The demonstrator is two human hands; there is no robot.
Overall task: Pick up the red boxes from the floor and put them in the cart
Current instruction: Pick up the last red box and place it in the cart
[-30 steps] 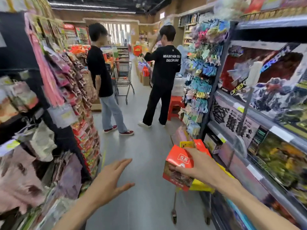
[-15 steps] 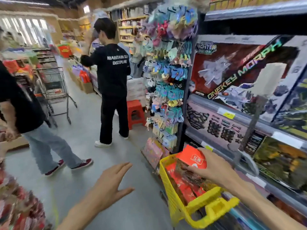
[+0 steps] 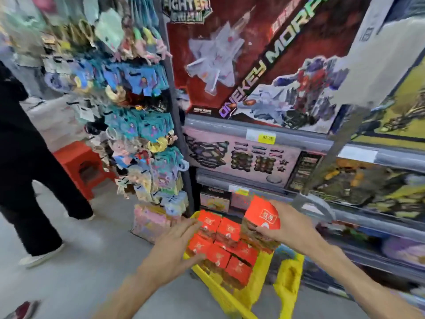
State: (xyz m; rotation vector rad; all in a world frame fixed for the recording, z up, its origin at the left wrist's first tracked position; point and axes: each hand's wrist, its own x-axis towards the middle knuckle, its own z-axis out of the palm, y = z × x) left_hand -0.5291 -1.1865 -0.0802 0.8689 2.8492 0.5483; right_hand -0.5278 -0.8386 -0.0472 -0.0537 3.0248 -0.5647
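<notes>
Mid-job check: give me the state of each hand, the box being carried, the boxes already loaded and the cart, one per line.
right hand: grips a red box, raised over the cart.
held red box: off the floor, tilted, not yet set down.
left hand: fingers straight, touching the stacked boxes.
stacked red boxes: packed in the cart, rising above its rim.
yellow cart: standing on the floor beside the shelves, loaded.
</notes>
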